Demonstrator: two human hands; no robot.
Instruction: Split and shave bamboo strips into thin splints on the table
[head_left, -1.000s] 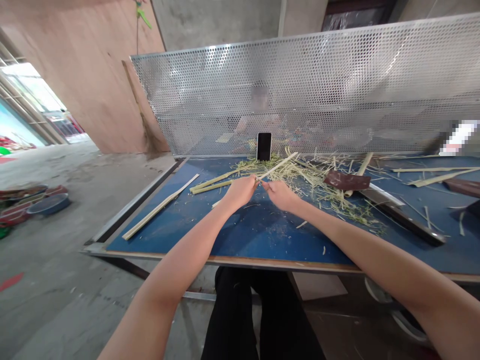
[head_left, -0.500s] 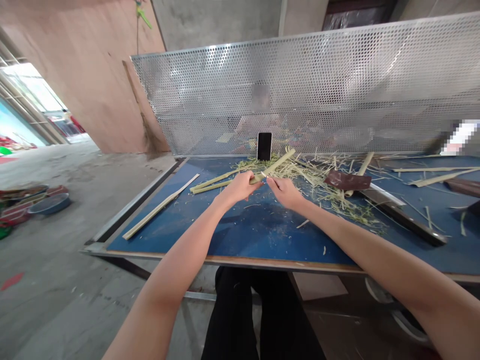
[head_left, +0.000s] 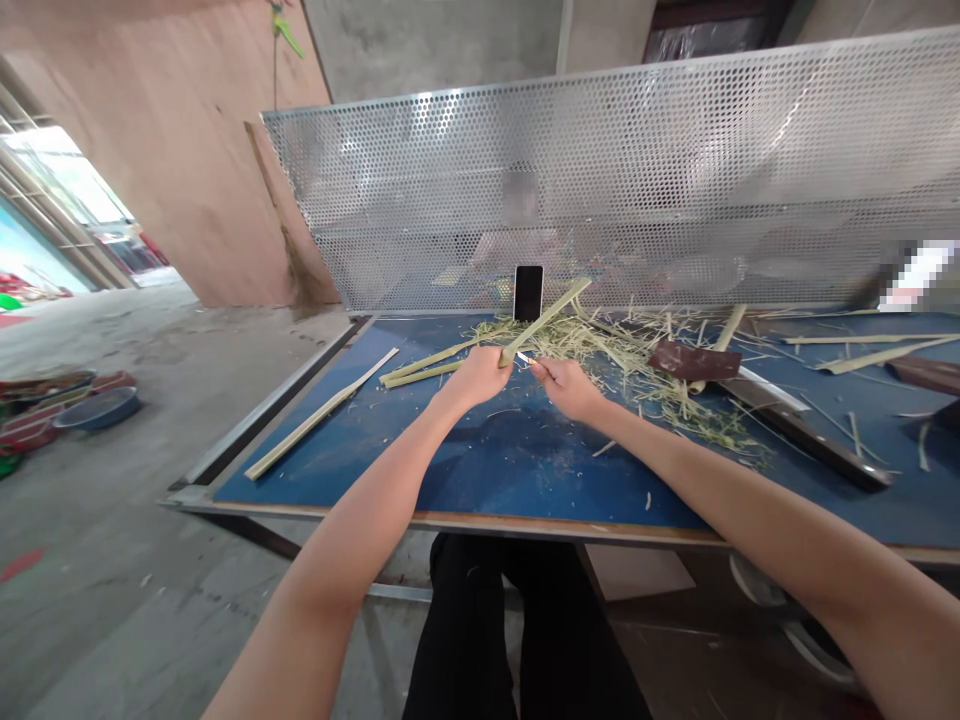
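Note:
My left hand point(head_left: 484, 374) is closed around the lower end of a pale green bamboo strip point(head_left: 551, 314), which slants up and away to the right. In my closed right hand point(head_left: 568, 386) is a small knife point(head_left: 527, 358). Its short, bright blade points left, close to the strip just above my left hand; whether it touches cannot be made out. Behind my left hand, more split strips point(head_left: 420, 375) lie on the blue table point(head_left: 480, 470). One long strip point(head_left: 322, 413) rests apart, toward the left edge.
A phone point(head_left: 529, 293) stands upright against the perforated metal panel point(head_left: 637, 190) at the back. Thin green shavings point(head_left: 615, 350) are heaped beyond my hands. To the right lie a brown piece point(head_left: 694, 360) and a dark-handled long blade point(head_left: 806, 430). Basins point(head_left: 97, 408) sit on the floor at left.
The bamboo strip now stands at a steeper angle in my left hand, its far end higher. My right hand with the knife has shifted slightly down.

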